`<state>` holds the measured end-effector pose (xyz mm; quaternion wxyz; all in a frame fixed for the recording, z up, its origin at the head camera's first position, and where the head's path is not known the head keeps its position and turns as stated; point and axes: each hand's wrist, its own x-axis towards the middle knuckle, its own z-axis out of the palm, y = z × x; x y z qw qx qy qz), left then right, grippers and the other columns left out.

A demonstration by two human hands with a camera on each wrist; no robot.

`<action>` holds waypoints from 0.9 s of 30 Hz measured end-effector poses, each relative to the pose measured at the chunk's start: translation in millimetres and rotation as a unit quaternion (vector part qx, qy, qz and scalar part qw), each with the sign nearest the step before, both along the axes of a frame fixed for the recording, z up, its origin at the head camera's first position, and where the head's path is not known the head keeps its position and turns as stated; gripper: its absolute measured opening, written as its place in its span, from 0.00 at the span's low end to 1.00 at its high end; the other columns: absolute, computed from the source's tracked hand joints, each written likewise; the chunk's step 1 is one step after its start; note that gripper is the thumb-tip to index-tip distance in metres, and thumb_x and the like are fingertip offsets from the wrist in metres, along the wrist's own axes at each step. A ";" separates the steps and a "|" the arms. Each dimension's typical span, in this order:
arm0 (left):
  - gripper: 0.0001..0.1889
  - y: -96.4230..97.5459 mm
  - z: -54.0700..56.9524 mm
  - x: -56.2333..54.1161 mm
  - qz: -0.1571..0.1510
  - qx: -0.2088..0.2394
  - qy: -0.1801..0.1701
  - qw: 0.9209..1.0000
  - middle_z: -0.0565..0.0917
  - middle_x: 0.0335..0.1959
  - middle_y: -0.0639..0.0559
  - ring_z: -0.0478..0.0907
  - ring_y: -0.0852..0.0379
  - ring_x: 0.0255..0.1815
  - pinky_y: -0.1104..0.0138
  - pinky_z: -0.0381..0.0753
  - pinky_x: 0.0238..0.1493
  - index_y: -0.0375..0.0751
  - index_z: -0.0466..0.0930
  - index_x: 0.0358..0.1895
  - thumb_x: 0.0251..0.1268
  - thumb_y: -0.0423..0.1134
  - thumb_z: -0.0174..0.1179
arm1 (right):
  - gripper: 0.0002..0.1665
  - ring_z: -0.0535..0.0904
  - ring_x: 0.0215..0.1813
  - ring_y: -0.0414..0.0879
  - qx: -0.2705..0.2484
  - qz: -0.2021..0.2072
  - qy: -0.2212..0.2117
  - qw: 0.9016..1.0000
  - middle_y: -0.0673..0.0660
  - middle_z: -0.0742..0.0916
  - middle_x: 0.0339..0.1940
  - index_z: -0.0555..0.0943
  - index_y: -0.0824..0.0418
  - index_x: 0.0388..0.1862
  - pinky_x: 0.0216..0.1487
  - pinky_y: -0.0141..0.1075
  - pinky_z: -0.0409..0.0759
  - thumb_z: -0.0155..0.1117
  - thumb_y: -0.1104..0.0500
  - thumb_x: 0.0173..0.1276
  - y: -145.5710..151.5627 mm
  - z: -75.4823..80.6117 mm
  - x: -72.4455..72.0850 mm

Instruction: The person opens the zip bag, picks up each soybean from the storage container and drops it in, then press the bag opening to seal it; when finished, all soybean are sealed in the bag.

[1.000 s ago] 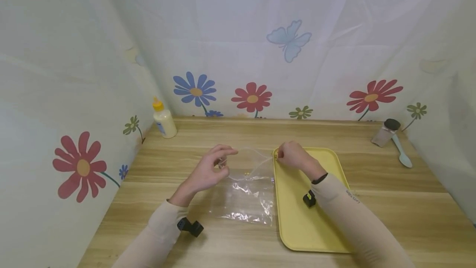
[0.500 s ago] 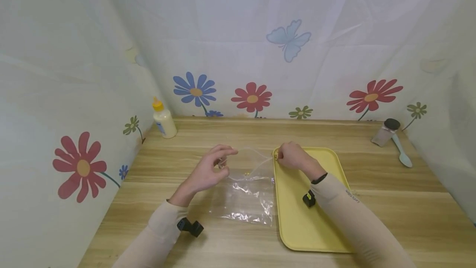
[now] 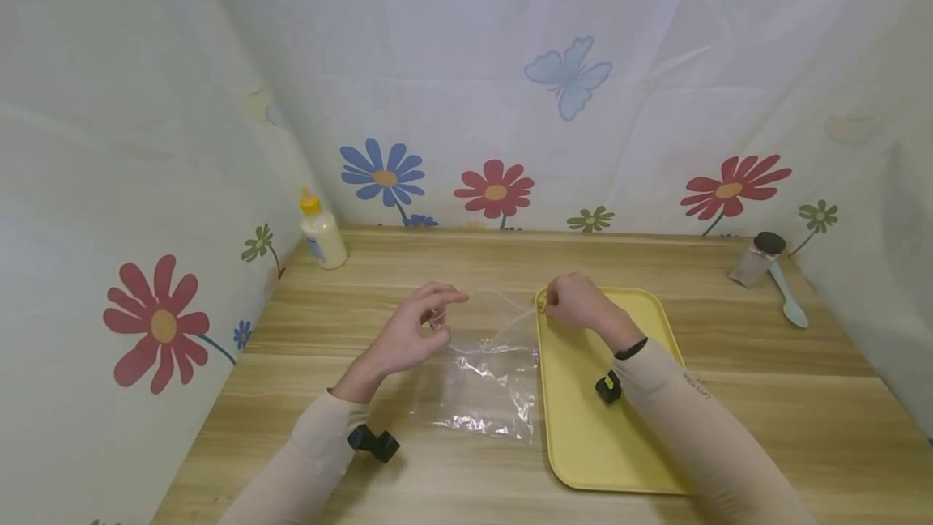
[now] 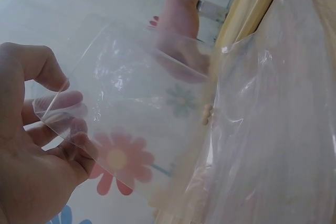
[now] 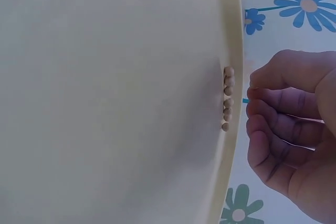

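My left hand (image 3: 411,333) pinches the rim of a clear plastic bag (image 3: 477,395) and keeps its mouth spread. In the left wrist view the bag (image 4: 131,77) stretches away from the curled fingers and thumb. A few small yellow beans, seemingly soybeans (image 3: 486,340), lie in the bag. At the far left corner of the yellow tray (image 3: 605,444) is my right hand (image 3: 579,302), thumb and fingertips drawn together. Several beans (image 5: 228,98) line the tray wall beside those fingertips in the right wrist view. Whether one sits between the tips is hidden.
A bottle with a yellow cap (image 3: 324,237) stands at the back left. At the back right are a dark-lidded jar (image 3: 754,264) and a pale blue spoon (image 3: 790,306). The bag lies on the wooden table (image 3: 277,444), left of the tray. Printed cloth walls enclose the table.
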<state>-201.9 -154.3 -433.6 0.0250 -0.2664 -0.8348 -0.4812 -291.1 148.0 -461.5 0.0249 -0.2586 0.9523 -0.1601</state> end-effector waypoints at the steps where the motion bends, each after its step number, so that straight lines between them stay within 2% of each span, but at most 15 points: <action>1: 0.29 -0.4 -2.4 -1.7 0.001 -0.001 0.000 1.000 0.75 0.57 0.42 0.70 0.44 0.37 0.52 0.76 0.39 0.32 0.76 0.60 0.48 0.22 0.57 | 0.05 0.75 0.24 0.42 -0.001 0.000 0.001 1.000 0.52 0.84 0.23 0.84 0.62 0.25 0.28 0.34 0.76 0.66 0.60 0.58 0.2 1.1 0.4; 9: 0.30 -3.7 -9.6 -6.2 -0.007 0.006 0.016 1.000 0.76 0.56 0.50 0.69 0.53 0.35 0.65 0.76 0.37 0.39 0.77 0.61 0.47 0.24 0.59 | 0.06 0.78 0.27 0.43 -0.006 -0.006 0.001 1.000 0.53 0.86 0.27 0.85 0.62 0.29 0.33 0.38 0.79 0.65 0.59 0.59 3.1 8.4 4.1; 16: 0.30 -2.4 -8.7 -5.2 0.002 0.002 0.009 1.000 0.76 0.57 0.48 0.70 0.51 0.36 0.65 0.75 0.38 0.40 0.77 0.60 0.47 0.23 0.59 | 0.06 0.78 0.28 0.43 -0.032 -0.019 0.010 0.999 0.53 0.85 0.26 0.84 0.62 0.29 0.35 0.38 0.80 0.64 0.59 0.59 3.4 20.2 8.9; 23: 0.29 3.4 14.6 9.4 0.006 -0.002 0.001 1.000 0.75 0.57 0.43 0.70 0.46 0.36 0.64 0.75 0.40 0.34 0.76 0.60 0.48 0.22 0.56 | 0.05 0.78 0.29 0.42 -0.066 -0.005 0.041 0.997 0.52 0.85 0.26 0.85 0.61 0.29 0.34 0.37 0.79 0.63 0.61 0.57 2.2 29.8 13.9; 27: 0.28 3.6 16.2 11.4 0.004 -0.003 0.004 1.000 0.75 0.58 0.41 0.71 0.45 0.36 0.61 0.77 0.40 0.32 0.76 0.60 0.49 0.22 0.56 | 0.05 0.77 0.28 0.42 -0.083 0.001 0.054 0.995 0.52 0.85 0.25 0.85 0.61 0.29 0.32 0.36 0.78 0.63 0.61 0.56 2.3 35.2 17.4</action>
